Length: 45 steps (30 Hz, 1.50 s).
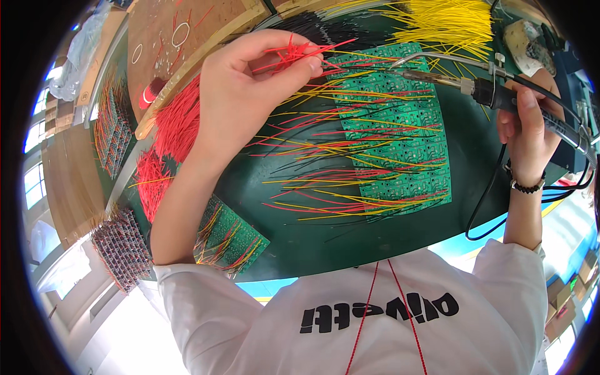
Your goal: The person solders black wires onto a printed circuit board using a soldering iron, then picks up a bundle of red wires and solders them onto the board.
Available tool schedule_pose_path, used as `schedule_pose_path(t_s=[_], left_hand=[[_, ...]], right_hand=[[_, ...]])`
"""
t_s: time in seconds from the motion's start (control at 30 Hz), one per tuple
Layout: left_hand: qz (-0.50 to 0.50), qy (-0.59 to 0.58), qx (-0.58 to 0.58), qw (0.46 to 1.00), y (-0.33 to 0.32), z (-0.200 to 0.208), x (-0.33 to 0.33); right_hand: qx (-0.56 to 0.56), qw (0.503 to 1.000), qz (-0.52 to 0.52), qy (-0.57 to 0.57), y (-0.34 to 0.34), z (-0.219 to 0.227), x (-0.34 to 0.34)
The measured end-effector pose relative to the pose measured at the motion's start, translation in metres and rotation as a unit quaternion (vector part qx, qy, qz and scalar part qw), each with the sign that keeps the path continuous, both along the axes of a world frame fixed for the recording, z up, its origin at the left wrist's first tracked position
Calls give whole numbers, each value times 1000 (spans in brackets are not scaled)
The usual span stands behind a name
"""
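Note:
My left hand (240,94) is closed, pinching a small bunch of cut red wires (292,56) near the far left corner of a green circuit board panel (390,122). Rows of red, yellow and black wires (312,147) stick out leftward from that panel. In my closed right hand (531,125) is a soldering iron (490,94) with a thin curved metal feed tube (431,55) clamped along it. The iron's tip points left over the panel's far rows, by the wire ends; whether it touches cannot be made out.
Yellow wires (453,28) and black wires (319,30) are piled at the back. Red wire heaps (178,122) lie left. A smaller wired board (234,240) sits at the near left edge, with stacked boards (122,250) beyond. A black cable (481,219) loops at right.

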<state>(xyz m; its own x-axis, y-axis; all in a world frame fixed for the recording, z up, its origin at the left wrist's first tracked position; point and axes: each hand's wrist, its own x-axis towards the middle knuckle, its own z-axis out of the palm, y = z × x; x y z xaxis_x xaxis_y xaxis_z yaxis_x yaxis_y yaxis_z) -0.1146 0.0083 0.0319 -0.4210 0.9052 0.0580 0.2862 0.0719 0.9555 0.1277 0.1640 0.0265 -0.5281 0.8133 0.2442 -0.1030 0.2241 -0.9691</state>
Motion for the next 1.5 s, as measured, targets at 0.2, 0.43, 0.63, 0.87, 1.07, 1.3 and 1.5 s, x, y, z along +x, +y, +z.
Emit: schedule_pose_path(t_s=[0.2,0.43,0.63,0.87,1.07,1.3,1.5], left_hand=[[-17,26,-9,999,6,-5,5],[-51,80,-18,995,10,-13,13],[-56,118,-19,991,10,-14,15],[-77,176,13,981,9,-19,12],[-163,363,168,902,12,-25,7],[-179,381,178,890,12,-28,5],[-171,388,198,884,14,-33,2]], right_hand=[[8,1000,13,-2,-1,-4,1],[11,999,14,46,-14,-10,-8],[-8,998,-29,57,-13,-13,-8],[18,999,-27,28,-14,-13,-14],[27,1000,-14,-6,-8,-24,-6],[42,999,7,-2,-8,-26,-8],[5,999,-41,-4,-11,-29,-10]])
